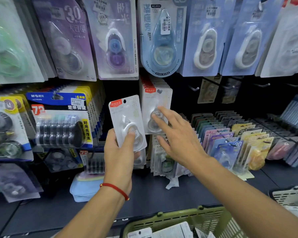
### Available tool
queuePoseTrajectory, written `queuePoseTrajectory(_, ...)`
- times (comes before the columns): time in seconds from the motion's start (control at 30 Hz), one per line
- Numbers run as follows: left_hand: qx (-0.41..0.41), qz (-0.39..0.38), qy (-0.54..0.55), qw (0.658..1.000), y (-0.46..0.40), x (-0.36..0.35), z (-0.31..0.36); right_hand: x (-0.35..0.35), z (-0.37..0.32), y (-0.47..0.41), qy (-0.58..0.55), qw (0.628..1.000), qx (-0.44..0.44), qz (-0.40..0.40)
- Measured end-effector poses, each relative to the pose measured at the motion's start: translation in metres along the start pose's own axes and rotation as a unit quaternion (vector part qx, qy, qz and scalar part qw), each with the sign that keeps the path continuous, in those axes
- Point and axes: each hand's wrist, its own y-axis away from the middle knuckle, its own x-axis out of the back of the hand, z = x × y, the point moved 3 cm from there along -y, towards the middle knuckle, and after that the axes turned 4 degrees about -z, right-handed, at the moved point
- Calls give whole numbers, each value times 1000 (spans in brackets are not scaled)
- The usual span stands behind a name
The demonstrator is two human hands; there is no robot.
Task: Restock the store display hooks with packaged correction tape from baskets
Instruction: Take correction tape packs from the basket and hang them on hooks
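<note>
one white correction tape pack sits at the frame's centre, gripped low by the left hand so its hang hole stays free for a hook. just right, the right hand, fingers spread and holding nothing, touches the matching hung stack, likely steadying it; two baskets show, one green basket bottom centre, one pale basket lower right.

— Where are we?

— We're in a shop, at the stationery wall. We see carded correction tapes hung in rows on hooks, many packs deep.

— What else tells us that?

— We spot price stickers on the packs, a multipack marked 72, and more packs filed upright in a rack. We also have a green basket of stock below us.
</note>
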Motion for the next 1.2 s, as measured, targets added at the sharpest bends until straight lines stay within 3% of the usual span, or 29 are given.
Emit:
queuePoseTrajectory(0.1,7,-18,10,1000,1,-2,1,10,-4,4,-41,997,-11,61)
queuePoseTrajectory(0.17,6,-44,14,999,2,-5,2,14,-9,5,-139,988,-29,67)
queuePoseTrajectory(0.27,1,-113,22,993,6,-14,4,18,-15,2,-350,931,-98,16)
queuePoseTrajectory(0.37,6,-150,35,988,8,-22,4,21,-15,1,-460,875,-149,16)
queuePoseTrajectory(0.47,-3,-156,7,988,8,-26,0,22,-11,3,-511,834,-201,57)
queuePoseTrajectory(0.6,-22,-163,-11,986,7,-28,-4,26,-3,7,-526,808,-241,112)
queuePoseTrajectory(0.73,-46,-158,-29,986,6,-29,-5,27,3,8,-561,785,-236,111)
queuePoseTrajectory(1.03,-70,-120,-68,988,7,-24,-7,23,2,9,-567,791,-195,125)
queuePoseTrajectory(1.1,-89,-117,-159,976,5,-22,-9,18,4,9,-508,829,-205,110)
queuePoseTrajectory(1.2,-107,-118,-279,947,2,-21,-10,15,6,12,-270,938,-173,132)
